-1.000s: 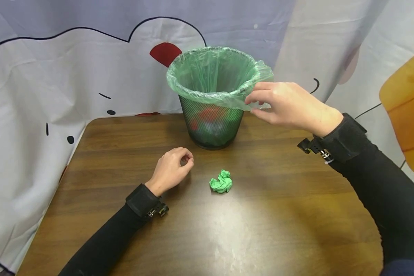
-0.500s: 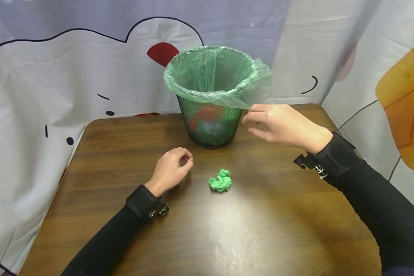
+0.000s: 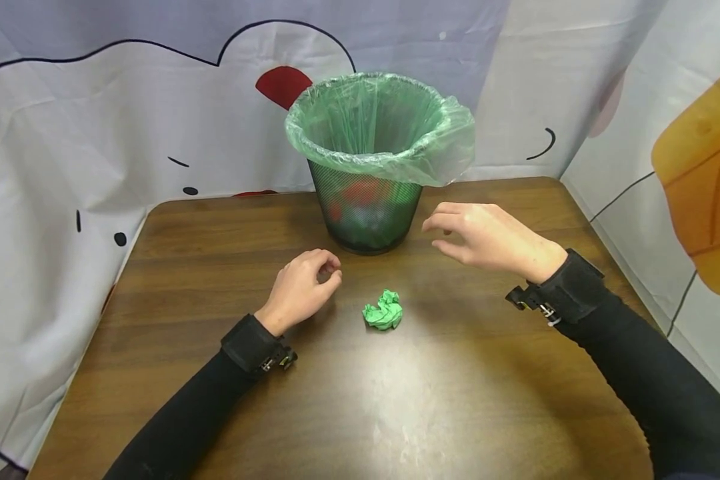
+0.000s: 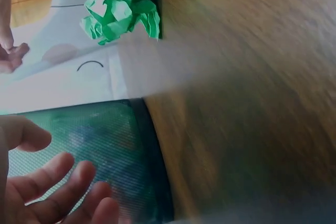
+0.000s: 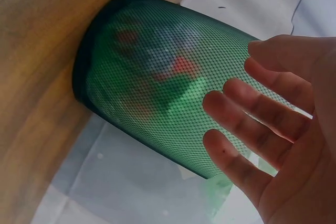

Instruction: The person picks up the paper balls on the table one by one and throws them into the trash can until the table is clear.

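A crumpled ball of green paper (image 3: 384,311) lies on the wooden table between the two hands. To its left, my left hand (image 3: 303,288) rests on the table with loosely curled fingers, holding nothing. My right hand (image 3: 486,239) hovers above the table to the right of a black mesh wastebasket (image 3: 360,210), its fingers relaxed and free. A translucent green bag (image 3: 423,157) lines the basket, folded over the rim and hanging loose on the right. In the right wrist view, red, white and green contents (image 5: 184,66) show through the mesh.
The wastebasket stands at the back of the brown table (image 3: 228,233). Directly behind it hangs a printed curtain (image 3: 114,127), which also runs along the left and right sides. Each wrist wears a black strap with a small camera.
My right hand has come away from the loose edge of the green bag and dropped toward the table. The left hand and the green paper stay in place.
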A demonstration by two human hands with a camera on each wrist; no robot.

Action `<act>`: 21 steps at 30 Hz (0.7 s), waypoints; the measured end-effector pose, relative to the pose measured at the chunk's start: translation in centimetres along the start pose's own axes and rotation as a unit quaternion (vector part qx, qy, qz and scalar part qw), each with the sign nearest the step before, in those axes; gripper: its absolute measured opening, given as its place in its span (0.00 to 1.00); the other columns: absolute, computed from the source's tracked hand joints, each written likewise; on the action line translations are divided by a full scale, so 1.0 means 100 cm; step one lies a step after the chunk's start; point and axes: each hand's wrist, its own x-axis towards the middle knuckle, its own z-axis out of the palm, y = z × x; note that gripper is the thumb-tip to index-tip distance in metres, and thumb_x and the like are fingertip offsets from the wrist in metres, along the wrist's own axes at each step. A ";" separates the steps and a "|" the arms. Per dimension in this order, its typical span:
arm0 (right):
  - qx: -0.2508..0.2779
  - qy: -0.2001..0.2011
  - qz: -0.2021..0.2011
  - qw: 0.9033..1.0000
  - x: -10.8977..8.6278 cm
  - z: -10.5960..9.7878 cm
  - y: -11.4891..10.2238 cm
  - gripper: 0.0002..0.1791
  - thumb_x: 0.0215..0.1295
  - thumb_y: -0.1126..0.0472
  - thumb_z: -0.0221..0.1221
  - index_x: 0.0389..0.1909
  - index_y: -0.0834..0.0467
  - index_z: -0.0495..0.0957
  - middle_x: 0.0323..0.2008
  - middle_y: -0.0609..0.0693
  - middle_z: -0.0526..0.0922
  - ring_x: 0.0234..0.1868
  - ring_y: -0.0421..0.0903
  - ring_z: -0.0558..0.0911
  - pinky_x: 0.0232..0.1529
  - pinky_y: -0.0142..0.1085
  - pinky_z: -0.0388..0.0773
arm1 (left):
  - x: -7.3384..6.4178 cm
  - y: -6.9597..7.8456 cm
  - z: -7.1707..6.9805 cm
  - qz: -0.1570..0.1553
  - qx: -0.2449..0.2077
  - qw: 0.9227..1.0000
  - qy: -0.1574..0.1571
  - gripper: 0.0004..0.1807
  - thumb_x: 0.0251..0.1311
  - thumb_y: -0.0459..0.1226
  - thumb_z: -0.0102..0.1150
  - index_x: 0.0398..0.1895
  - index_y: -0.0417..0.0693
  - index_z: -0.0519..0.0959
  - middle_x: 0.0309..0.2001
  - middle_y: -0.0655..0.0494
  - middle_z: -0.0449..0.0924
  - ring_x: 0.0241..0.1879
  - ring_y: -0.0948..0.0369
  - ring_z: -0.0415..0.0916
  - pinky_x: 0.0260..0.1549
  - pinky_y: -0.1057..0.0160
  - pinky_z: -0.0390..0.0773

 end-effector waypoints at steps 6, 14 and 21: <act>0.010 -0.007 0.019 1.000 -0.005 0.012 0.001 0.12 0.63 0.60 0.66 0.47 0.49 0.83 0.42 0.38 0.81 0.34 0.35 0.79 0.36 0.37 0.78 | 0.000 0.012 -0.001 0.009 0.022 0.999 -0.044 0.14 0.65 0.47 0.59 0.48 0.52 0.81 0.45 0.55 0.82 0.47 0.57 0.79 0.42 0.52 0.80; 0.021 -0.027 0.049 0.998 -0.011 0.022 0.005 0.14 0.63 0.59 0.65 0.49 0.49 0.82 0.44 0.39 0.82 0.39 0.39 0.83 0.41 0.41 0.80 | 0.005 0.028 0.004 0.056 0.028 0.995 -0.082 0.18 0.63 0.49 0.62 0.53 0.53 0.80 0.49 0.57 0.82 0.49 0.60 0.77 0.45 0.53 0.79; 0.033 -0.030 0.048 0.998 -0.011 0.026 0.007 0.13 0.63 0.59 0.66 0.49 0.49 0.82 0.44 0.40 0.83 0.40 0.41 0.83 0.41 0.40 0.79 | 0.008 0.034 0.018 0.096 0.024 0.986 -0.137 0.27 0.59 0.55 0.65 0.59 0.55 0.79 0.55 0.61 0.80 0.54 0.62 0.77 0.48 0.53 0.80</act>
